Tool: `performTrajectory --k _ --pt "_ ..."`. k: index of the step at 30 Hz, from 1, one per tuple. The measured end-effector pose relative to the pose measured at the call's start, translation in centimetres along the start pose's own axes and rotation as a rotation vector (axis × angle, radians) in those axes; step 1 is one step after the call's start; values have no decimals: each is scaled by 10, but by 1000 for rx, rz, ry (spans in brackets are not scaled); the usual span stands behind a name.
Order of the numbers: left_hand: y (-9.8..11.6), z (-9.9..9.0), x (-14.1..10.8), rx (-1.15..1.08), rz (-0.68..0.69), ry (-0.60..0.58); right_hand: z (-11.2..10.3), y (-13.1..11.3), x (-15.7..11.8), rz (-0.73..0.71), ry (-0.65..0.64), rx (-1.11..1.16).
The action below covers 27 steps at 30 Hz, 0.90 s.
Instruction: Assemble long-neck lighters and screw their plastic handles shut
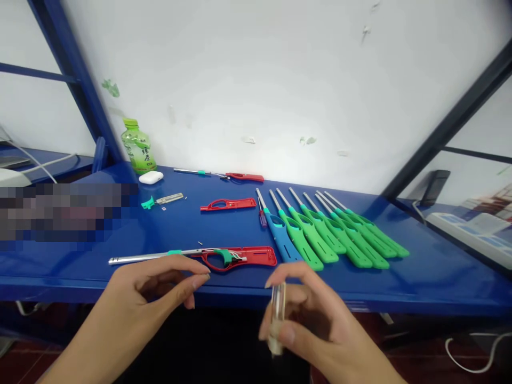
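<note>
My left hand [160, 290] hovers at the blue table's front edge, thumb and index fingertips pinched together; anything between them is too small to tell. My right hand [308, 320] is closed around a small clear plastic piece [278, 306], held upright and slightly blurred. Just beyond my left hand lies an opened red lighter half [260, 256] with a metal tube [138, 258], a green trigger [227, 256] and wires. Farther back are an empty red shell half [240, 204] and another red lighter [250, 177] with its tube.
Several green lighters [320, 242] and a blue one [286, 240] lie to the right, beside a small screwdriver [262, 218]. At the back left are a green bottle [139, 149], a white case [151, 177] and a clear tank with green part [170, 198].
</note>
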<state>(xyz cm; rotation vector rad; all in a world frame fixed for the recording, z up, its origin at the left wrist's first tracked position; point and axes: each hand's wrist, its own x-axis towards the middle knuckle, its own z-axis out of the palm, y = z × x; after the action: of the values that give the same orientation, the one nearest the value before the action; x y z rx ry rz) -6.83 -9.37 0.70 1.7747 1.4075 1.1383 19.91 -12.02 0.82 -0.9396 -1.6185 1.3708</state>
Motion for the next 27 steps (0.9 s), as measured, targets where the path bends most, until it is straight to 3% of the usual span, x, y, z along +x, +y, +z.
performTrajectory --k 3,7,11,16,27 --pt "5 -1 2 -43 -10 15 11 -5 27 -100 77 190" --pt "8 -3 0 -117 -55 -29 22 -2 46 -145 126 197" --pt "7 -1 -4 -187 -153 -84 27 8 48 -121 155 103" --pt "7 3 -8 -224 -164 -70 31 20 48 -147 138 108" --pt "-1 7 -8 -385 -292 -230 31 28 51 -342 62 -9"
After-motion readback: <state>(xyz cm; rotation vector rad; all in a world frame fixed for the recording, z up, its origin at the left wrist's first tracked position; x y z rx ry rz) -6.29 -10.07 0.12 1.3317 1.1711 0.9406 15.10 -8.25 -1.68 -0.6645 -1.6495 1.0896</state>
